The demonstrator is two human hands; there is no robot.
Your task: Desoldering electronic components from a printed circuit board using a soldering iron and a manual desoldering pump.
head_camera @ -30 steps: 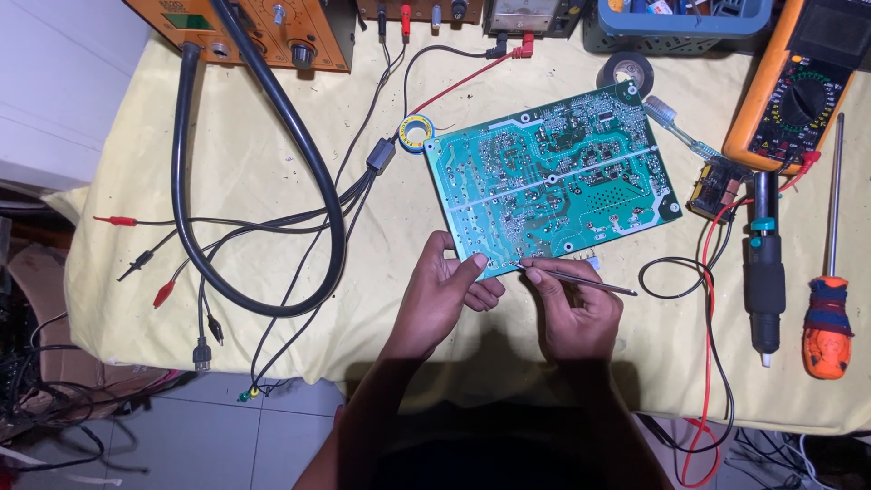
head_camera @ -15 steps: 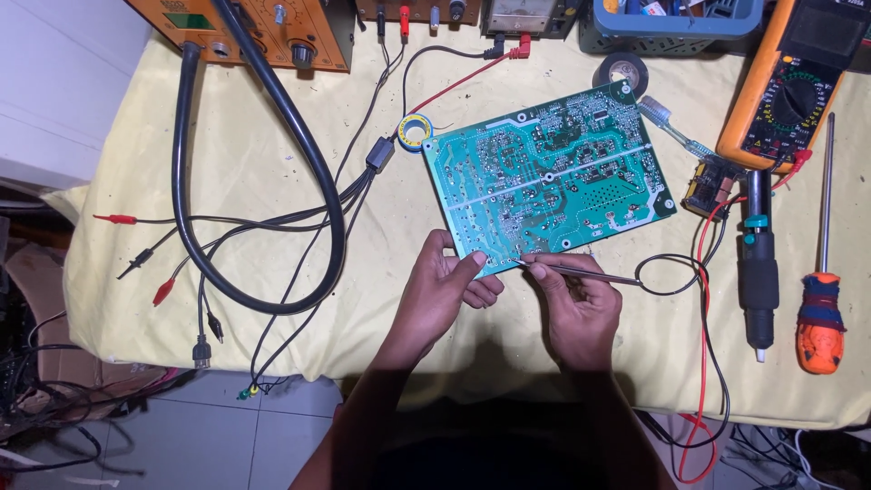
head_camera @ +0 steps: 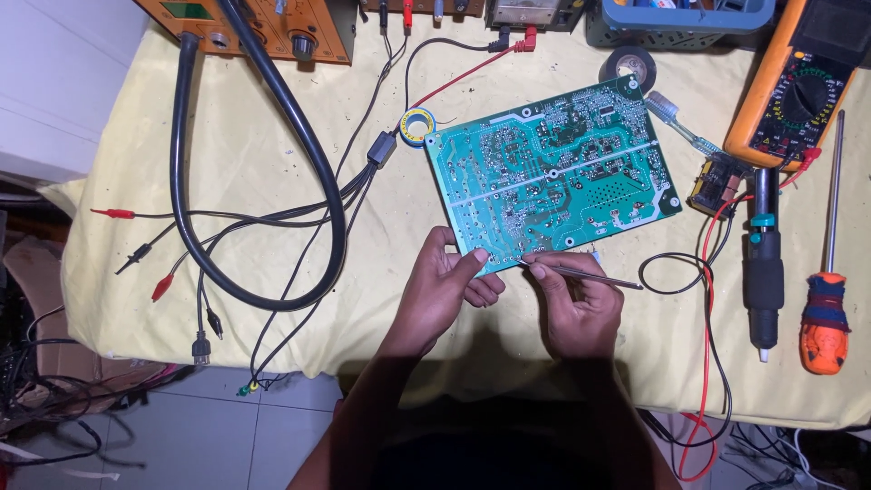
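Note:
A green circuit board (head_camera: 553, 172) lies solder side up on the yellow cloth (head_camera: 272, 118). My left hand (head_camera: 445, 286) grips its near edge, thumb on top. My right hand (head_camera: 576, 304) holds thin metal tweezers (head_camera: 581, 274), and their tip touches the board's near edge close to my left thumb.
A thick black cable (head_camera: 263, 181) loops at the left among thin test leads (head_camera: 159, 286). To the right are a soldering iron (head_camera: 762, 272), an orange-handled screwdriver (head_camera: 824, 318), an orange multimeter (head_camera: 798, 91), a toothbrush (head_camera: 680, 127) and a black tape roll (head_camera: 628, 63). An orange instrument (head_camera: 263, 27) stands at the back.
The view has shifted slightly. Both hands stay at the board's near edge with the tweezers' tip on it.

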